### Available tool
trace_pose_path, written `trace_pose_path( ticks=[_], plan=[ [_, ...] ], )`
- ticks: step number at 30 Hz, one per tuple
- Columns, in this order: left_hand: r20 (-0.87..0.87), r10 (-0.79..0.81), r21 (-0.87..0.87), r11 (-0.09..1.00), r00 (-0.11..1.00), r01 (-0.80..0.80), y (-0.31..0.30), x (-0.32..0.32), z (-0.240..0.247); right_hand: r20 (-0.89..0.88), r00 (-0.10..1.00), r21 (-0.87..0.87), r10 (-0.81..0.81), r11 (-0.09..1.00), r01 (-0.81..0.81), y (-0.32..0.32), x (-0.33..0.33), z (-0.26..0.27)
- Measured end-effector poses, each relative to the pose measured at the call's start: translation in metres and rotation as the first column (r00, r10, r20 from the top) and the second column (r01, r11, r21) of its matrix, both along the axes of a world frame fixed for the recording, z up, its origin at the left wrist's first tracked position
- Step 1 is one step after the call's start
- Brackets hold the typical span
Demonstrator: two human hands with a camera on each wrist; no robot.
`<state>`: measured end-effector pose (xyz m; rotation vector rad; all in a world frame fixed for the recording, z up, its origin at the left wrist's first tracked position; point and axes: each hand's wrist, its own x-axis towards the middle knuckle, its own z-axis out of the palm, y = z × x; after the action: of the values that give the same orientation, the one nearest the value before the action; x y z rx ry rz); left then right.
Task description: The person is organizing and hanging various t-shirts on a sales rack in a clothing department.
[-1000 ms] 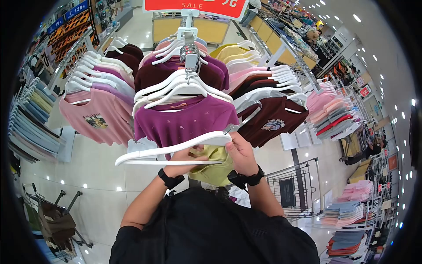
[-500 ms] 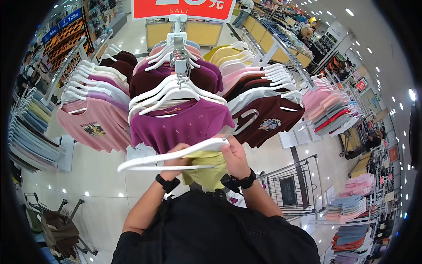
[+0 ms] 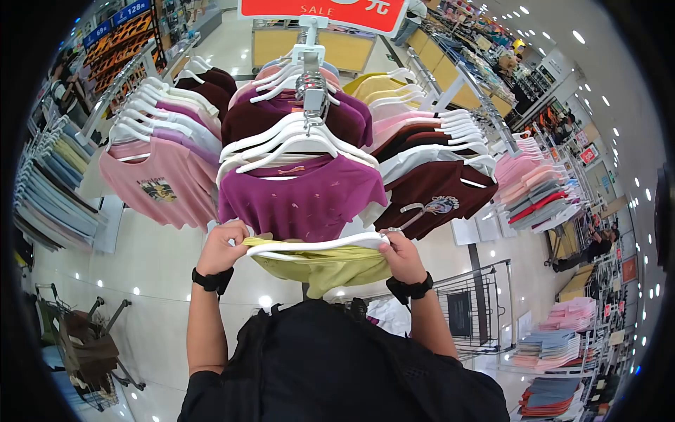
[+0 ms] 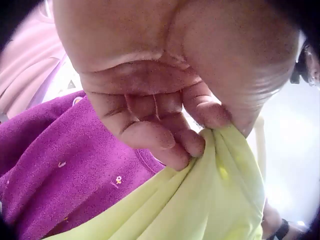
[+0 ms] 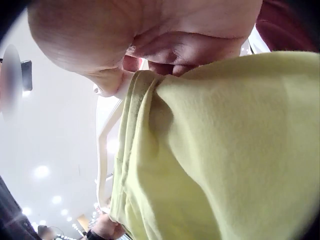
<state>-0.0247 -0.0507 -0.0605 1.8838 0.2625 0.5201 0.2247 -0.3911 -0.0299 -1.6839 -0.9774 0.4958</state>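
Note:
A yellow-green shirt [image 3: 323,274] hangs between my two hands, with a white clothes hanger [image 3: 316,245] lying along its top edge. At the hanger's left end, my left hand [image 3: 223,246] pinches a bunch of the shirt's cloth; the left wrist view shows folds running from the fingertips [image 4: 182,155]. My right hand [image 3: 406,259] grips the hanger near its hook, close by the shirt's edge. In the right wrist view the shirt [image 5: 240,135] hides most of those fingers. Just beyond the hands, a purple shirt [image 3: 295,197] hangs on the rack.
A pink shirt [image 3: 165,186] hangs on the left arm of the rack, a maroon shirt [image 3: 457,190] on the right. Above stands a red sale sign [image 3: 323,13]. A wire cart [image 3: 471,309] is at the right, a trolley with brown cloth [image 3: 88,344] at lower left.
My left hand has moved out from under the hanger to its left end, pulling the yellow-green shirt's cloth there. The shirt now spreads along the hanger, whose left end has swung nearer the right hand.

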Motion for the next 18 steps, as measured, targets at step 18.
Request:
trace_pose_path(
  ticks=[18],
  plan=[
    [0.014,0.01,-0.021,1.0,1.0,-0.009,-0.039,0.008,0.012,0.417,0.907,0.018,-0.053,0.999,0.05,0.028,-0.016,-0.04]
  ],
)
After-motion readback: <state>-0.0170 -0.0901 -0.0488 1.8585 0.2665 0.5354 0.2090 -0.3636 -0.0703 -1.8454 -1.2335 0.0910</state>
